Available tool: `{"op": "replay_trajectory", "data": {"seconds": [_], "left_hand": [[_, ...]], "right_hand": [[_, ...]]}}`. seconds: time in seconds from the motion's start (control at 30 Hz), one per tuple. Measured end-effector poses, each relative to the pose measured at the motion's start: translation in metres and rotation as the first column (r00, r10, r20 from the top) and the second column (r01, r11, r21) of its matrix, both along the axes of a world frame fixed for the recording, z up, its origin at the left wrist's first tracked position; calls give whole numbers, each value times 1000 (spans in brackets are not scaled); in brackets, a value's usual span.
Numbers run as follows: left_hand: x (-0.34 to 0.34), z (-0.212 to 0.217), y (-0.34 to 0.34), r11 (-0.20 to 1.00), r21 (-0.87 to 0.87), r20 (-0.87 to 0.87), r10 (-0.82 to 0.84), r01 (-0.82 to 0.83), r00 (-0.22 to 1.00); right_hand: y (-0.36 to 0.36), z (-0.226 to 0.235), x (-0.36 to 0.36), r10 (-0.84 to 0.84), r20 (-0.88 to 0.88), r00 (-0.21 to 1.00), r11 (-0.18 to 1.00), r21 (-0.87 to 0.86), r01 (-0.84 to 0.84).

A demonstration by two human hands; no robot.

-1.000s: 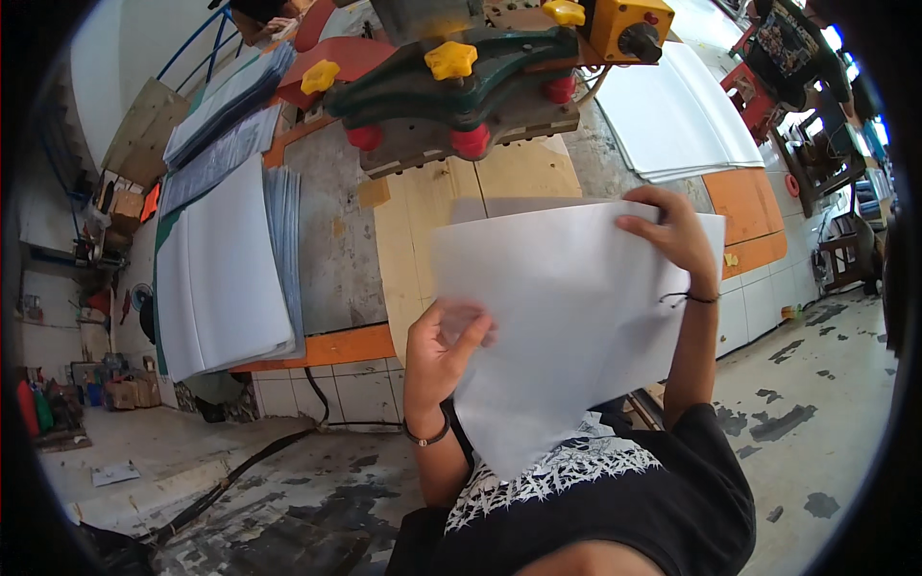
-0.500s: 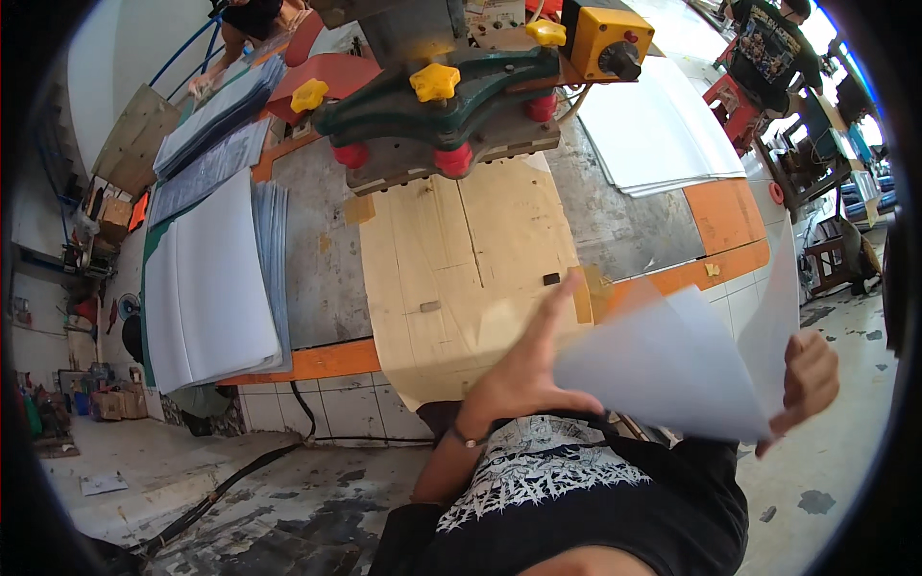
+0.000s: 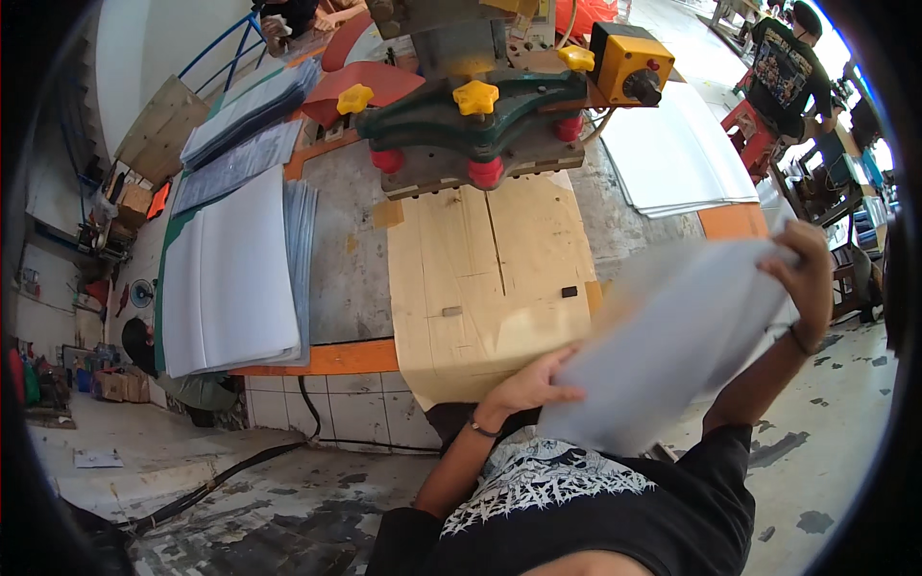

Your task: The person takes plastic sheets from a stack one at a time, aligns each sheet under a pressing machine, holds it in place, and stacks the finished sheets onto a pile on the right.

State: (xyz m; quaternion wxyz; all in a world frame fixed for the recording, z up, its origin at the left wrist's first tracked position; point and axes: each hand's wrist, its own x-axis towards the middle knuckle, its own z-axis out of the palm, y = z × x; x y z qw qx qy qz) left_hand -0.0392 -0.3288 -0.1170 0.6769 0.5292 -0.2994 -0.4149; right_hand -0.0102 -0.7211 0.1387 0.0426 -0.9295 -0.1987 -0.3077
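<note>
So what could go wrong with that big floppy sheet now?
The pale sheet might crease, because it's up in the air with the right hand gripping its upper corner. It could also bump the small dark block on the tan covering, which looks close by. And if fingers strayed under the green machine head at the covering's far end, they might get pinched.

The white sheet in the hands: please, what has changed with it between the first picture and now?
The white sheet moved right, mostly off the beige sheet, whose two small blocks now show. The right hand also moved right, holding the sheet's upper right part; the left hand moved right, at its left edge, grip unclear. The green press, left paper stack and right paper stack stayed in place.
</note>
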Motion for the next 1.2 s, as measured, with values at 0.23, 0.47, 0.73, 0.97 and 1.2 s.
{"op": "replay_trajectory", "data": {"seconds": [0.23, 0.47, 0.73, 0.97, 1.2], "left_hand": [[0, 66, 43, 633, 76, 109, 762, -770, 638], [-2, 70, 65, 611, 240, 271, 704, -754, 657], [13, 59, 42, 656, 231, 204, 690, -719, 695], [18, 55, 38, 593, 167, 255, 746, -788, 615], [28, 45, 77, 497, 182, 278, 802, -849, 529]], "right_hand": [[53, -78, 129, 167, -586, 793, 923, 376, 84], [98, -142, 194, 95, -658, 747, 954, 275, 121], [103, -154, 228, 35, -643, 765, 972, 200, 123], [94, -142, 214, -39, -640, 767, 965, 176, 196], [115, -162, 235, 153, -669, 728, 916, 372, 149]]}}
